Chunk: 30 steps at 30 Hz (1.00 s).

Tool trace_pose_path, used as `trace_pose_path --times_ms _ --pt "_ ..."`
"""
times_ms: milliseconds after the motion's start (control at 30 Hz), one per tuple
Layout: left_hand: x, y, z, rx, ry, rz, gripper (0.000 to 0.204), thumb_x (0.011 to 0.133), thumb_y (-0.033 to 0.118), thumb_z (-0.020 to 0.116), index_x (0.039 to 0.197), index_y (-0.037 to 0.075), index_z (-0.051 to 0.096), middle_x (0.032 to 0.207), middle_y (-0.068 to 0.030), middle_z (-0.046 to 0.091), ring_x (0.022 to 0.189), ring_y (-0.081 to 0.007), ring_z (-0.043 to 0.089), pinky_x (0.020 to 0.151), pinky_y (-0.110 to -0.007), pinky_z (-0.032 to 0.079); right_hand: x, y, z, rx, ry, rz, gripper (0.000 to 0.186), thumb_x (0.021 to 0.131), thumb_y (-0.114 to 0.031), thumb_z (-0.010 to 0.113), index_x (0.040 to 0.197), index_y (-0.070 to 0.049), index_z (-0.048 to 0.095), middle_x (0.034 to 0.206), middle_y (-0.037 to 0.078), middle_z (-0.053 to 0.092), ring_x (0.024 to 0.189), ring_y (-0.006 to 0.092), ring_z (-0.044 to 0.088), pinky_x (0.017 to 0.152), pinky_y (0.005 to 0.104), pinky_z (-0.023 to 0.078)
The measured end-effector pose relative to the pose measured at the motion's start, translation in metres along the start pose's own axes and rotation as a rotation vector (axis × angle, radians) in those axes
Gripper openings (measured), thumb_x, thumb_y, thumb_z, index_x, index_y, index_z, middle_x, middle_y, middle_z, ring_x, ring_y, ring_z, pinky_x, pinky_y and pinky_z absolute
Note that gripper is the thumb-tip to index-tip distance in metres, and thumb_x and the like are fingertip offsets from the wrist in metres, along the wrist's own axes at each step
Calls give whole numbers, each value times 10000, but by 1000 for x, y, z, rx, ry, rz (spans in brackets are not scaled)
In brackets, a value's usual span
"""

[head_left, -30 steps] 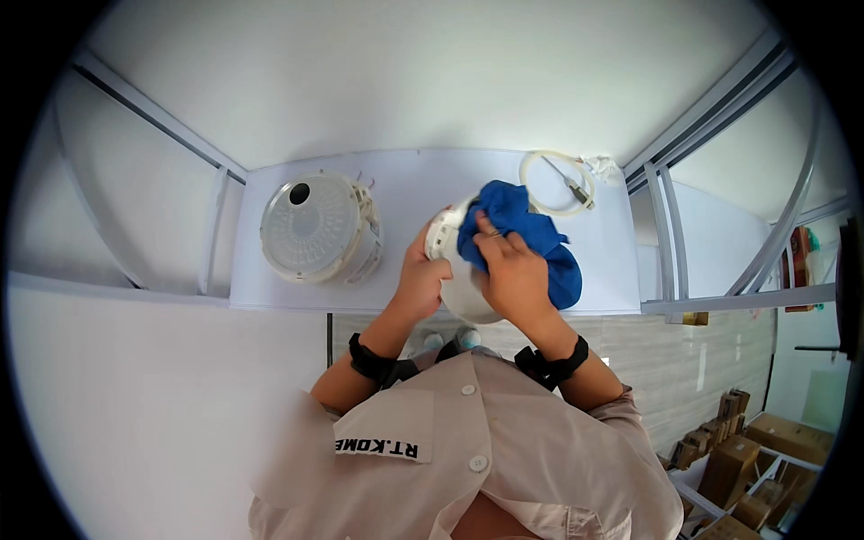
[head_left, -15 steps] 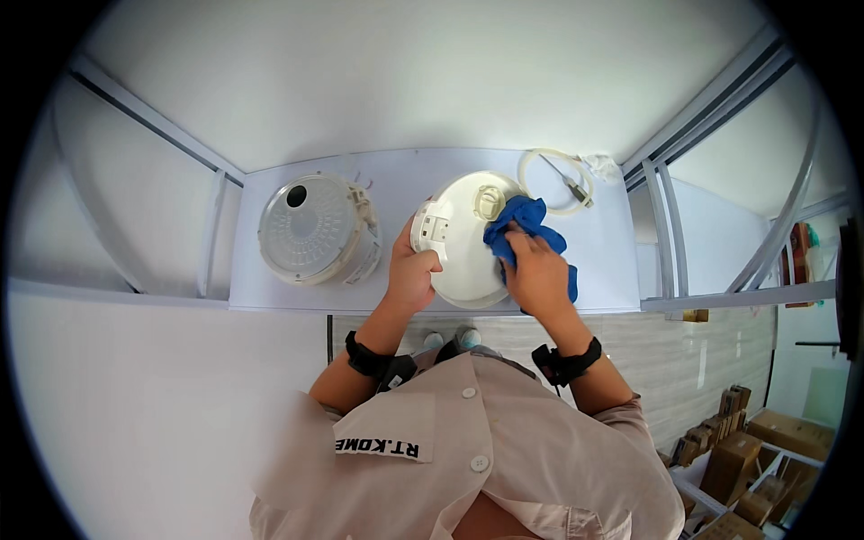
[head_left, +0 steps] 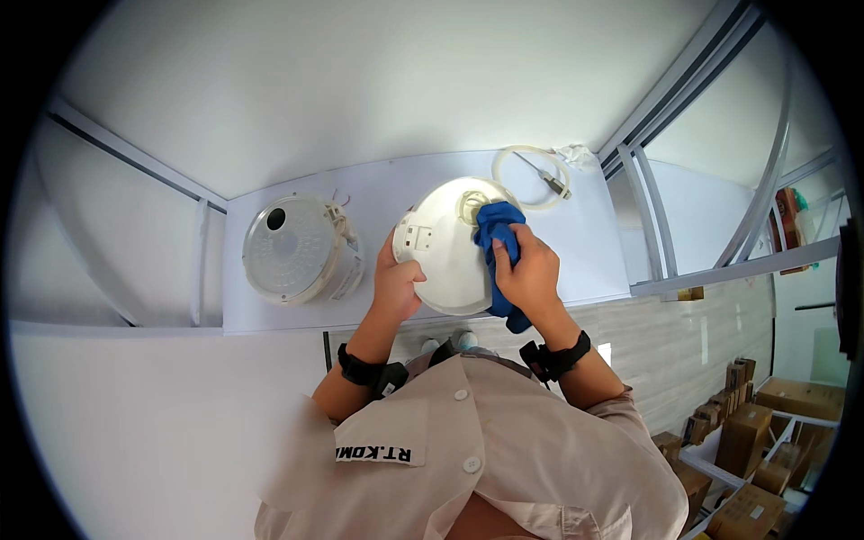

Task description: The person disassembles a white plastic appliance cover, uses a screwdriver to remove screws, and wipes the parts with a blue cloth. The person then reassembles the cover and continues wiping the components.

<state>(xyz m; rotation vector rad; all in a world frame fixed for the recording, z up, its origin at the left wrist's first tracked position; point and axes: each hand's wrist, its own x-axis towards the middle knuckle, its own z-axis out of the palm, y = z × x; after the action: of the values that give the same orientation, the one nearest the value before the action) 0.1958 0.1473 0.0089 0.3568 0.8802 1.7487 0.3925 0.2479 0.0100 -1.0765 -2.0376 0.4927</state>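
A round white appliance lid (head_left: 450,261) with a latch-like fitting at its left edge and a round raised fitting near its far edge is held up over the white table. My left hand (head_left: 396,281) grips its near-left rim, thumb on the face and fingers mostly hidden beneath. Bunched in my right hand (head_left: 529,274) is a blue cloth (head_left: 501,236). The cloth lies against the lid's right side beside the raised fitting, and its tail hangs past the near rim.
To the left stands a round white appliance body (head_left: 297,247) with a dark hole on top. A coiled cream tube (head_left: 510,153) and a tool with a thin metal shaft (head_left: 553,183) lie far right on the table (head_left: 378,189). Crumpled clear plastic (head_left: 576,156) sits behind them. Metal frame posts (head_left: 637,216) flank the table.
My right hand has drawn the cloth toward me and turned, bringing the thumb side over the lid's right edge. The lid has tilted slightly in my left hand. The whole view has shifted a little.
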Motion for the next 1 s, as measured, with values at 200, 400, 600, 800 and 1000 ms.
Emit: trace_pose_path --times_ms 200,400,600,800,1000 --pt "-3 2 -9 31 -68 37 1008 598 -123 451 1596 14 410 1458 -134 596 1313 -275 618 1038 -356 543 8 -2 5 190 100 -198 288 850 -122 763 1093 -14 652 1037 174 765 775 365 707 665 414 566" --pt "-4 8 -11 352 -138 63 985 612 -92 487 1591 8 445 1351 -86 659 1173 -153 636 941 -257 518 7 -18 9 83 -30 -236 322 842 -99 763 1130 -30 636 1223 90 759 859 329 710 710 400 577" --pt "-10 7 -2 442 -131 88 978 620 -74 483 1593 17 451 1295 -76 672 1072 -128 634 901 -230 505 2 -23 15 13 -87 0 296 911 -148 737 1158 -29 626 1039 161 762 866 379 724 709 444 575" --pt "-10 15 -6 478 -183 100 953 635 -70 495 1583 23 464 1325 -83 656 1132 -141 623 950 -263 508 -3 -17 3 167 -32 -196 268 934 -111 708 1160 -7 609 998 202 750 850 428 718 736 479 583" --pt "-9 20 -5 480 -194 118 944 641 -68 495 1581 18 464 1363 -94 643 1164 -148 614 977 -269 499 -2 -14 4 313 -59 -324 252 934 -82 702 1148 7 603 998 229 732 862 462 707 750 483 583"
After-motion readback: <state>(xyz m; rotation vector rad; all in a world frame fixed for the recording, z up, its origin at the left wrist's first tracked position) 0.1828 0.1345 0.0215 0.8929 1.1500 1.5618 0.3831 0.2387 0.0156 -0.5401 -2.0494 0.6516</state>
